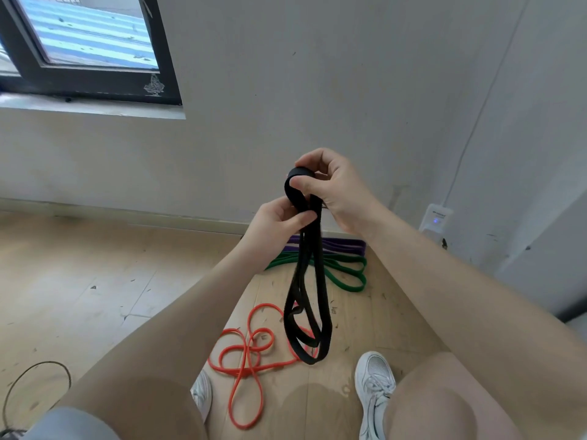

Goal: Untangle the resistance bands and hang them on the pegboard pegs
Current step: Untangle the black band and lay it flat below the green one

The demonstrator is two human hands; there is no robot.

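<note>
- both hands are meeting at the centre of the frame, holding the black band (305,281) up in front of the wall (317,90).
- right hand (333,188) is pinching the band's top loop between thumb and curled fingers.
- left hand (279,219) is gripping the strands just below that loop, thumb pressing across them.
- black band is hanging down from the hands in several twisted loops, its low end dangling over the floor (95,281) at lower centre.
- orange band (247,354) is lying tangled on the floor at lower centre, partly behind the black loops.
- green band (346,271) and purple band (343,244) are lying folded by the wall, right of centre.
- white shoes (374,392) are standing at the bottom edge.
- window (85,42) is sitting in the upper left.
</note>
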